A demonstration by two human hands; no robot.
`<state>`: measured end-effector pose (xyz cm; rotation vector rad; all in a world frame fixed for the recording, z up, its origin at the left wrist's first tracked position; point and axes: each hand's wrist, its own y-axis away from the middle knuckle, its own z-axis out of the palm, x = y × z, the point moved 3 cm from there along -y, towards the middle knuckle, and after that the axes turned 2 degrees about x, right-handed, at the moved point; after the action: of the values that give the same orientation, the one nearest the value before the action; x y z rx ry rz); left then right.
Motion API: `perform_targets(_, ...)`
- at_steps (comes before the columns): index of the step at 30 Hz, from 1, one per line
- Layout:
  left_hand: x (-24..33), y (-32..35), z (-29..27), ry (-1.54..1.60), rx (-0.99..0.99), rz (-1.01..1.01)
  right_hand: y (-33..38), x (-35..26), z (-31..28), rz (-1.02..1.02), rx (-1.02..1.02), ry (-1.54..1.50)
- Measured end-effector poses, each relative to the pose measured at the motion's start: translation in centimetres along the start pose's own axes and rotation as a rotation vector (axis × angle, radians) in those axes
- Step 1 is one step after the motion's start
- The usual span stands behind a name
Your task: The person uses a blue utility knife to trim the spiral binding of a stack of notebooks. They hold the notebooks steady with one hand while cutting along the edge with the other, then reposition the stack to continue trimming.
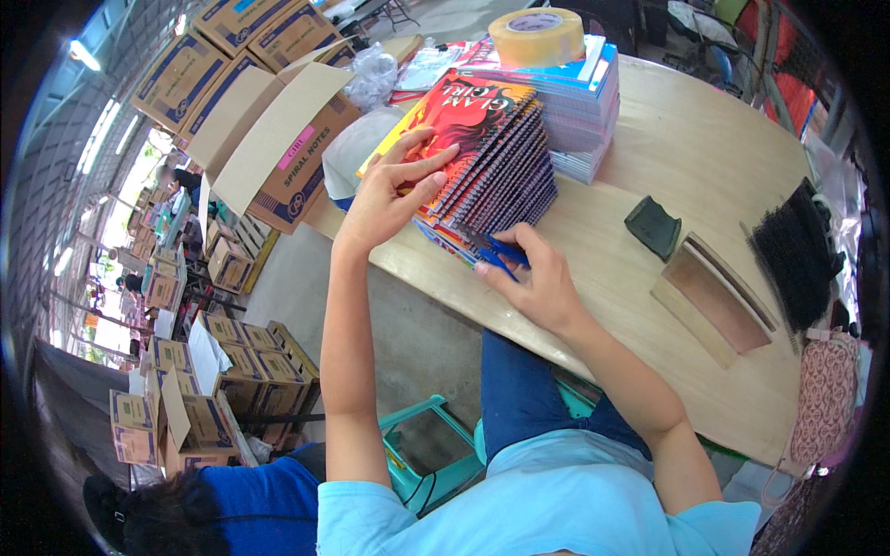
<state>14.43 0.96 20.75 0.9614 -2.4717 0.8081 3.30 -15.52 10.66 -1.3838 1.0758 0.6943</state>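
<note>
A tall stack of spiral notebooks (501, 157) with red and orange covers stands near the table's left edge, its dark coils facing right. My left hand (394, 190) rests on the top cover with its fingers spread. Low at the stack's near corner, my right hand (538, 283) is closed around small blue-handled pliers (505, 252). Their dark jaws are at the coil ends of the lower notebooks; whether they grip a wire is too small to tell.
Behind the stack, a roll of tape (536, 39) sits on piled books (584, 111). On the right of the table (640, 306) lie a dark block (654, 227), a wooden holder (714, 296), loose black coils (793, 250) and a patterned pouch (828, 394). An open carton (301, 162) stands left.
</note>
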Motion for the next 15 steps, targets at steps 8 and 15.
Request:
perform_targets(8, 0.0, 0.1, -0.1, -0.027, 0.000, 0.009, -0.1, 1.4, 0.7, 0.141, -0.093, -0.055)
perform_targets(15, 0.0, 0.1, 0.0, -0.013, -0.002, -0.010, 0.1, 0.8, 0.3, 0.056, -0.020, -0.050)
